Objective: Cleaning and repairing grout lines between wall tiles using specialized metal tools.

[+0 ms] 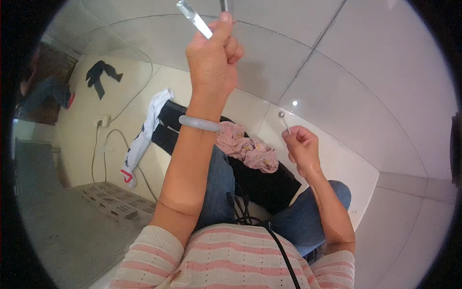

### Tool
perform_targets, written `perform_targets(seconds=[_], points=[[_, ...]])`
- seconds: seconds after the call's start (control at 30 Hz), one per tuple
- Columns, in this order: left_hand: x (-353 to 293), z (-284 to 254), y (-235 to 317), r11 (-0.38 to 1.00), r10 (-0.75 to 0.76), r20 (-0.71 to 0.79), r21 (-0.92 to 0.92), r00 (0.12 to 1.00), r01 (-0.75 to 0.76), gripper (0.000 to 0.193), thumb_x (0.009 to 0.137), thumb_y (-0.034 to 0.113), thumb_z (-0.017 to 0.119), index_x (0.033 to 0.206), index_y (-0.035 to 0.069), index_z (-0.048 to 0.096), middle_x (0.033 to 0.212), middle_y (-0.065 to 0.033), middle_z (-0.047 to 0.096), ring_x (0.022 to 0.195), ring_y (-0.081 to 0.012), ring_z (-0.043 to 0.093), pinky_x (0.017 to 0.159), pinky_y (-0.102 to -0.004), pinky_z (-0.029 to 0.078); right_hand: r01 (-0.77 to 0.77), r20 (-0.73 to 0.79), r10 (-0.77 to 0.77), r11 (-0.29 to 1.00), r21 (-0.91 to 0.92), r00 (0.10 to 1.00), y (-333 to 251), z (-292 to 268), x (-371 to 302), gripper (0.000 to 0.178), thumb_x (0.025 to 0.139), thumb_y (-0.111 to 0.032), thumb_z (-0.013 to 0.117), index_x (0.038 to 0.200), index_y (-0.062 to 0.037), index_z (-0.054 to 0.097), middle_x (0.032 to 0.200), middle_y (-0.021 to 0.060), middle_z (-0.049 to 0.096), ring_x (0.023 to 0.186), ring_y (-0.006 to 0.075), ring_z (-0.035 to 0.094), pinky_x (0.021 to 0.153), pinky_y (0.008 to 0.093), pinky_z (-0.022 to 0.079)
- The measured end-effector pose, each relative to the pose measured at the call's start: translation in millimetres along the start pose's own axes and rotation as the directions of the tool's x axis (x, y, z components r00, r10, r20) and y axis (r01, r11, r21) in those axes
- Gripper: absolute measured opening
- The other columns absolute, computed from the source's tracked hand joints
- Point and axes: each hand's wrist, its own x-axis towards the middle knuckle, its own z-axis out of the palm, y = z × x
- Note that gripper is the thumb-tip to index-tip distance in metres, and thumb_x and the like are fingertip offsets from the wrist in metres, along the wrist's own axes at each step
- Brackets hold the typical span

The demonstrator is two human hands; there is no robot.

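Note:
My left hand [214, 58] is raised in front of the tiled wall, its fingers closed around a shiny flat metal strip [195, 20]. Past the thumb, a darker grey strip [226, 6] shows at the upper edge; I cannot tell whether both are one tool. Lower and to the right, my right hand [303, 147] pinches a thin light rod with a small round shiny end [282, 115], pointing up and left. Below and between the hands, a crumpled pink cloth [250, 150] lies over black fabric [267, 190] by my knees.
A white cloth [144, 132] lies left of the black fabric. Farther left are a dark cloth [101, 74], a power socket block [101, 120] and trailing cables. A grey surface with a patterned carton [118, 202] stands at lower left. Tiled wall [356, 101] rises ahead.

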Motion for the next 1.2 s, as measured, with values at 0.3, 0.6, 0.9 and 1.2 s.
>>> perform_targets(seconds=[0.3,0.6,0.9,1.2], points=[[-10,-8,37,0.985,0.058,-0.041,0.166,0.997,-0.051,0.02,0.092,0.02,0.053,0.096,0.001,0.049,0.057,0.0067,0.031,0.045,-0.0048,0.028,0.041,-0.0191,0.027,0.042,0.271,0.113,0.862,-0.505,0.956,92,-27,30,0.01,0.074,-0.009,0.067,0.08,-0.0022,0.064,0.059,-0.0019,0.052,0.051,0.0059,0.044,0.044,0.0237,0.034],[-41,-28,92,0.874,0.368,-0.146,0.392,0.918,-0.288,0.01,0.093,0.013,0.051,0.089,0.004,0.051,0.059,0.0085,0.032,0.047,-0.0029,0.026,0.041,-0.0179,0.022,0.239,0.337,0.0,0.706,-0.666,0.941,127,-37,35,0.018,0.072,-0.017,0.07,0.074,-0.0013,0.062,0.056,0.0025,0.051,0.051,0.0099,0.046,0.048,0.0271,0.039],[7,-57,86,0.89,0.412,-0.055,0.241,0.91,-0.388,0.011,0.091,0.012,0.055,0.087,0.003,0.051,0.059,0.0068,0.031,0.046,-0.0047,0.023,0.042,-0.0203,0.02,0.131,0.186,0.013,0.661,-0.739,0.983,90,-46,37,0.025,0.069,-0.019,0.072,0.068,-0.0011,0.055,0.053,0.0096,0.053,0.05,0.016,0.053,0.05,0.0322,0.043],[38,-126,133,0.888,0.396,-0.068,0.282,0.916,-0.363,0.013,0.09,0.013,0.057,0.088,0.002,0.051,0.058,0.0064,0.029,0.048,-0.0051,0.024,0.043,-0.0202,0.022,0.455,0.511,-0.026,0.497,-0.739,0.859,79,9,41,0.024,0.069,-0.015,0.074,0.081,-0.0014,0.058,0.056,0.0124,0.051,0.049,0.0186,0.048,0.05,0.0333,0.041]])
